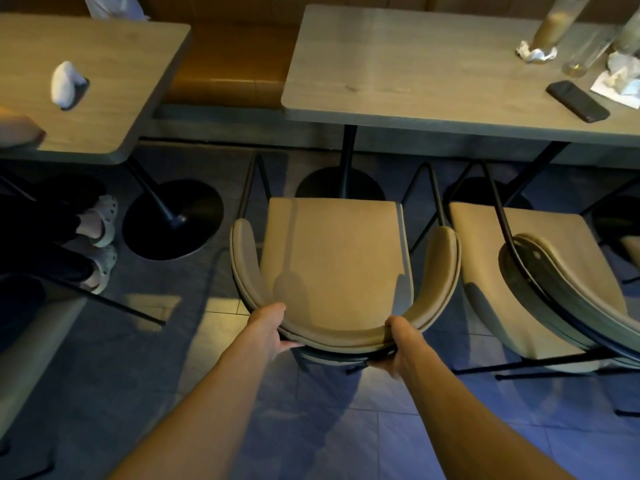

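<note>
Clutching chair (332, 258); left grip (273, 328), right grip (398, 345)

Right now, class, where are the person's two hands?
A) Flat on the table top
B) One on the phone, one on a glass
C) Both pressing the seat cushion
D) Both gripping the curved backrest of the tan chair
D: the left hand and the right hand each grip the near curve of the tan chair backrest, one at either side.

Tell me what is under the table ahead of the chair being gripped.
Under the table stand a black post and its round base; the chair seat covers the base's near part.
</note>
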Demonstrator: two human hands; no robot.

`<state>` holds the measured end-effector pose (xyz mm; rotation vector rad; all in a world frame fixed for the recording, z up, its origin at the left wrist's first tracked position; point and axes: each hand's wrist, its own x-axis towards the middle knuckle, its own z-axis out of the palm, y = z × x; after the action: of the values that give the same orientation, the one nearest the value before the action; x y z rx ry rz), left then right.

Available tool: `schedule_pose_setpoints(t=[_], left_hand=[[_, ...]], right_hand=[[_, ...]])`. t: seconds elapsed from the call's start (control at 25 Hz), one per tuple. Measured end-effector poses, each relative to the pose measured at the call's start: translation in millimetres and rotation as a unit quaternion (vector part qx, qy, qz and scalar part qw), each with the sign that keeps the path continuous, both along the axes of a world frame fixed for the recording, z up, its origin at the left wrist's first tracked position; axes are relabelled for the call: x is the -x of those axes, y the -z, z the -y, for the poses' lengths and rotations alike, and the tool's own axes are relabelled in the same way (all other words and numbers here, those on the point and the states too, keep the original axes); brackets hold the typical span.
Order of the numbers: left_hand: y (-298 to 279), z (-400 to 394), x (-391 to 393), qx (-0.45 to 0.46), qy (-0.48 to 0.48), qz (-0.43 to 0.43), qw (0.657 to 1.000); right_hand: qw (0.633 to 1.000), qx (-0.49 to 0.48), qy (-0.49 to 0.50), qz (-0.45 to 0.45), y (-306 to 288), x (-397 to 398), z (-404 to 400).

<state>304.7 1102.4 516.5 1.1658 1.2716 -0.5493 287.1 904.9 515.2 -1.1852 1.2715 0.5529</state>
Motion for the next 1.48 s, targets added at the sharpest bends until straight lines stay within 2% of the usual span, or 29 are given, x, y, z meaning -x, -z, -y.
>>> schedule_pose_setpoints(t=[0.12,0.76,1.16,1.48], left_hand=[[-3.9,-0.6,-15.2,0.006,-0.007,0.007,1.000],[-12.6,13.7,-89.8,-0.003,-0.028,0.011,1.000],[-12.1,14.9,-118.4,0.001,-0.038,0.001,0.999],[-17.5,18.2,-121.5,-0.019,-0.005,0.014,1.000]], right_hand=[[1.000,0.003,-0.021,0.008,-4.3,-15.2,-2.1],[0.999,-0.016,0.007,0.037,-0.2,-87.7,4.6],[1.000,-0.022,0.004,0.021,5.5,-116.6,9.8],[1.000,-0.003,-0.005,-0.022,6.2,-128.1,3.2]])
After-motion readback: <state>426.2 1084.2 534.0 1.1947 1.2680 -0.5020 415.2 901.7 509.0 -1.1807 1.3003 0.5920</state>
